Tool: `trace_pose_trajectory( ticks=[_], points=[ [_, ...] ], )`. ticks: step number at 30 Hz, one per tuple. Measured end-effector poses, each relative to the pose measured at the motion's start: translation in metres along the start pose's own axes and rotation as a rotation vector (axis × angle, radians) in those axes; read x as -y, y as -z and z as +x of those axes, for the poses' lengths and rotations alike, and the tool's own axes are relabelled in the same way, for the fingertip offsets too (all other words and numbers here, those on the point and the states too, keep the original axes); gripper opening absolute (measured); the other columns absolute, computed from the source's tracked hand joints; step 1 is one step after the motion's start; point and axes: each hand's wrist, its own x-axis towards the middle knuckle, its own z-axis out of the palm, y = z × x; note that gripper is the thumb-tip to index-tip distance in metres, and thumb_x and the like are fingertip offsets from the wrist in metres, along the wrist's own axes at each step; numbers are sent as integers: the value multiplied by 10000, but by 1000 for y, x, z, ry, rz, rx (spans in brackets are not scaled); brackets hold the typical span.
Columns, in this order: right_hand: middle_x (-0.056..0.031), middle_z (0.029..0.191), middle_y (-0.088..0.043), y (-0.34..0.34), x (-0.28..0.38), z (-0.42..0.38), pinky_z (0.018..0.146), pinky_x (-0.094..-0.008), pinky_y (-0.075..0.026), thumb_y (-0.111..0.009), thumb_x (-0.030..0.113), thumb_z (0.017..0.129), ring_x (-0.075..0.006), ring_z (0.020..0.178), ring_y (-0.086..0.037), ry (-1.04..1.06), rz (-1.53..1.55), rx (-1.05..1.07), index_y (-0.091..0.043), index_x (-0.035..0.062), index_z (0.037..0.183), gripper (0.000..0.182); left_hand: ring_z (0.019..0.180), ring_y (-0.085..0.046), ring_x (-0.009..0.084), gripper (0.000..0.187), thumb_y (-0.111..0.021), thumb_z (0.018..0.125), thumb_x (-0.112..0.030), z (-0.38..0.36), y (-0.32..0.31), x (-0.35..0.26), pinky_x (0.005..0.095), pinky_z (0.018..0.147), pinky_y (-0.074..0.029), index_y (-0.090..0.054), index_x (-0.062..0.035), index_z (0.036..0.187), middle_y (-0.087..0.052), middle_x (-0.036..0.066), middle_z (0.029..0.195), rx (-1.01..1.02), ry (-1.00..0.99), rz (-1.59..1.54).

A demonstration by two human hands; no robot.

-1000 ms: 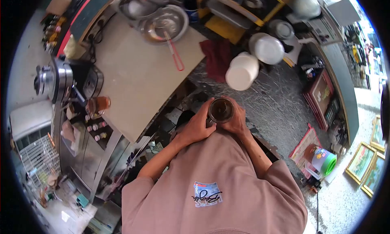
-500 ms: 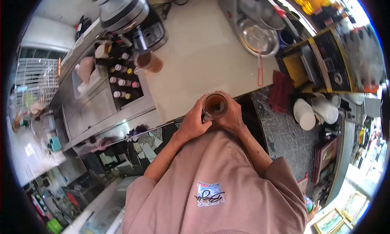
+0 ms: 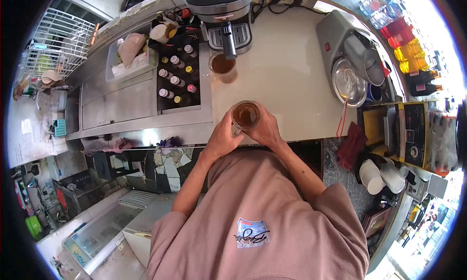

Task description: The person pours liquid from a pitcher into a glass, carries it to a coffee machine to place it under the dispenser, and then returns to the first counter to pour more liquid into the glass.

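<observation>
A glass mug [image 3: 246,115] of brown drink is held between both hands, in front of my body at the counter's near edge. My left hand [image 3: 223,138] is wrapped round its left side, where the handle seems to be. From the right, my right hand [image 3: 266,128] closes round the mug, its fingers partly hidden. A second glass mug [image 3: 224,75] with brown drink stands on the pale counter [image 3: 287,71], just beyond the held one. Behind it is a coffee machine [image 3: 227,17], whose black-handled portafilter [image 3: 228,42] sticks out toward me.
Several capped bottles [image 3: 176,80] sit in a recess left of the mugs, beside a plastic tub [image 3: 129,56]. At right stand a grey machine with a metal bowl [image 3: 349,83], a red-handled strainer [image 3: 342,117], a dark red cloth [image 3: 351,146] and white cups [image 3: 371,177].
My view has turned, so the counter, bottles and coffee machine sit further right in the picture. Both hands still hold the mug, which now appears slightly higher and closer to the second mug.
</observation>
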Motion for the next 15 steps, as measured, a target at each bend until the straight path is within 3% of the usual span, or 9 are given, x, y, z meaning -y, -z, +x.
trace_pose_trajectory(
  ticks=[2,4,11,15],
  points=[
    [-121,1253,-650,-7,1,8,942,-408,-538,-875,228,739,-317,1154,-638,-24,17,36,-584,60,1276,633,1400,-440,386,829,-695,808,-67,2,6,3,444,1157,-382,-283,3,1523,-446,240,1491,-8,20,-31],
    [-160,1204,-675,-15,-2,13,910,-432,-547,-906,273,698,-346,1111,-661,40,1,19,-526,30,1324,770,1401,-441,384,826,-697,812,-72,3,12,7,443,1158,-380,-284,5,1522,-448,239,1491,-11,34,-26],
    [-172,1197,-677,-26,2,28,908,-432,-546,-903,273,707,-349,1112,-660,44,26,22,-520,22,1320,764,1398,-452,368,819,-702,819,-85,9,25,10,439,1162,-377,-290,14,1520,-465,237,1480,-27,69,-53],
    [-132,1254,-651,-23,6,34,937,-411,-543,-877,240,732,-323,1143,-646,-10,24,67,-557,55,1303,680,1396,-456,365,801,-699,821,-82,13,24,17,436,1160,-379,-308,7,1514,-467,231,1480,-55,34,-39]
  ],
)
